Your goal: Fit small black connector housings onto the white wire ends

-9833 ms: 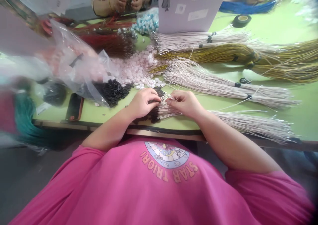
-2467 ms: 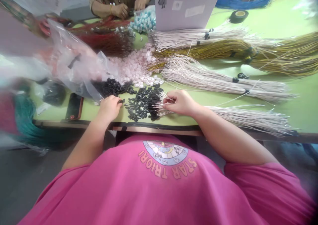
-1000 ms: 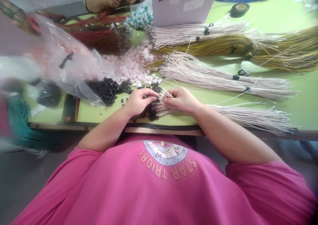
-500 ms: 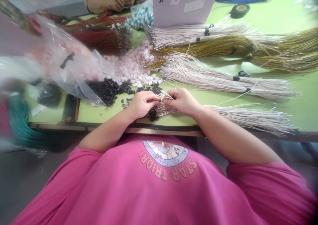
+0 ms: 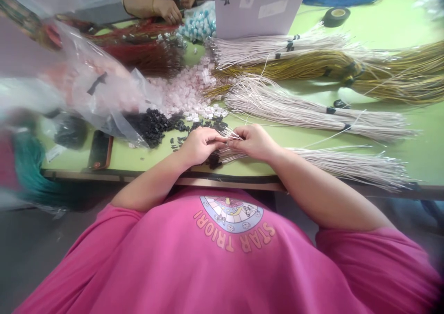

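My left hand (image 5: 201, 145) is closed in a pinch, its fingertips meeting those of the other hand; whatever sits between them is too small to make out. White wires (image 5: 229, 132) poke up from the fingers of my right hand (image 5: 257, 143), which is closed on them. Under and beyond that hand lies a loose bundle of white wires (image 5: 347, 163), running right along the table edge. Small black plastic pieces (image 5: 152, 124) are heaped left of my hands, some scattered around and beneath my left fingers. Behind them spreads a pile of pale pink-white connector housings (image 5: 187, 89).
Tied white wire bundles (image 5: 294, 103) and yellow-green wires (image 5: 298, 66) lie beyond my hands. Clear plastic bags (image 5: 104, 87) and a phone-like dark object (image 5: 101, 150) are at left. Black tape (image 5: 336, 16) sits far right. A co-worker's hand (image 5: 168, 11) shows across the table, beside an upright panel (image 5: 256, 9).
My hands stay almost in place, the left fingertips shifting slightly toward the right hand. Across the table, the co-worker's hands have moved apart.
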A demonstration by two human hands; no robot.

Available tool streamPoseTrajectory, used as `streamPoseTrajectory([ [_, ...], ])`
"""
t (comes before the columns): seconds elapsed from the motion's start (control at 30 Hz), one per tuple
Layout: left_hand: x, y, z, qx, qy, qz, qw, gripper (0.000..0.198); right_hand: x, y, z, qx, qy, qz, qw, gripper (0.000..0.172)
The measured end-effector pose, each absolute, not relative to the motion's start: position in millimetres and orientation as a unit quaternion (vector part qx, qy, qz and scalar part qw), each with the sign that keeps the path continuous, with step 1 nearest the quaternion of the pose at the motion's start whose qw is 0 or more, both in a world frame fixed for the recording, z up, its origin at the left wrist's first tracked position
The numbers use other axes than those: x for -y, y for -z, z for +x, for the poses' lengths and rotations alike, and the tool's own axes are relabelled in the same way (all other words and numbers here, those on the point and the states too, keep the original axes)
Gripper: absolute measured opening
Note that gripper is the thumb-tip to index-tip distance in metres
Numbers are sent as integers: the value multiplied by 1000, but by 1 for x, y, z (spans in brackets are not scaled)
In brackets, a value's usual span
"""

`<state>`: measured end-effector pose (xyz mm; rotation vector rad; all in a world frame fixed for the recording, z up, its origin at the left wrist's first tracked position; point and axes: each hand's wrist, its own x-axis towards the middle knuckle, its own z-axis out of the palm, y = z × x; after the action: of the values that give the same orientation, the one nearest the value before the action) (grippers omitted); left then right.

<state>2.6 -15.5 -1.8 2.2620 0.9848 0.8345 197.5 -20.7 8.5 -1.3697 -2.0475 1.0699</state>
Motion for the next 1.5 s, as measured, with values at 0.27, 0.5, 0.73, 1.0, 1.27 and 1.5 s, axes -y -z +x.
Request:
streamPoseTrajectory([
  [0.27,22,-20,-16,-395,-233,868,192,17,20,-11,202,748,-416,-424,296,16],
  [0.5,11,-17,-100,-617,-149,766,98,16,22,-11,204,698,-524,-405,272,21],
  [0.73,15,12,-113,-641,-128,752,86,14,23,-11,197,682,-525,-426,279,19],
  [1.0,20,-8,-88,-628,-215,721,196,18,25,-8,192,664,-522,-444,300,22],
  [1.27,30,-34,-15,-484,-291,714,413,14,25,-8,191,662,-474,-482,324,25],
  [1.5,22,-22,-5,-484,-331,673,450,13,27,-12,191,651,-463,-497,338,18],
])
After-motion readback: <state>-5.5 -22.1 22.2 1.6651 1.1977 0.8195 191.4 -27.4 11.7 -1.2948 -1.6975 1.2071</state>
